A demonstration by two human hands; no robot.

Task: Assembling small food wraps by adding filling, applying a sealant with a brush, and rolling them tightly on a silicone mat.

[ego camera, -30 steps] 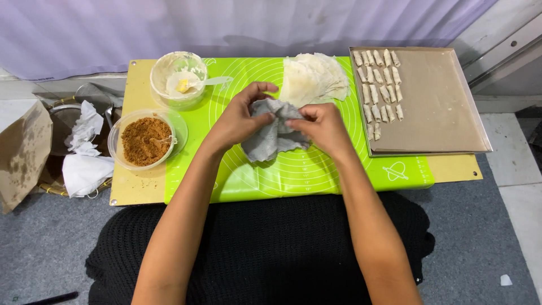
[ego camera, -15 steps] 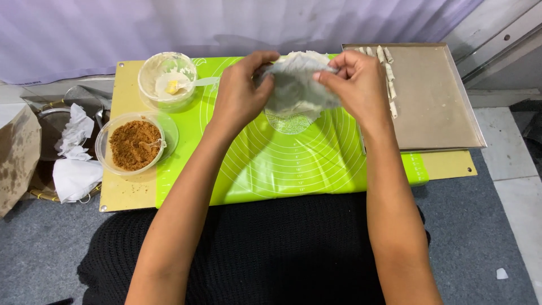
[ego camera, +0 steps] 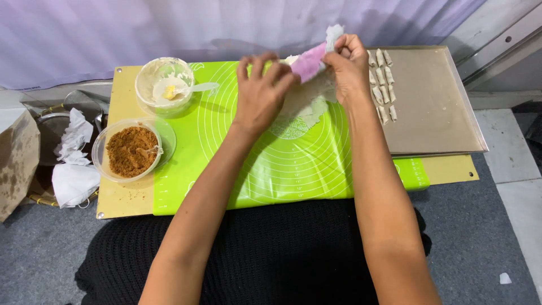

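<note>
Both hands, left hand and right hand, pinch a thin wrapper lifted above the mat; uneven pulling could tear it.

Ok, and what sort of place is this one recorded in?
Probably a makeshift home food-prep spot on the floor, not a proper kitchen. A low board carries a green silicone mat, a bowl of brown crumbly filling, and a baking tray with small rolled pieces lined up.
</note>
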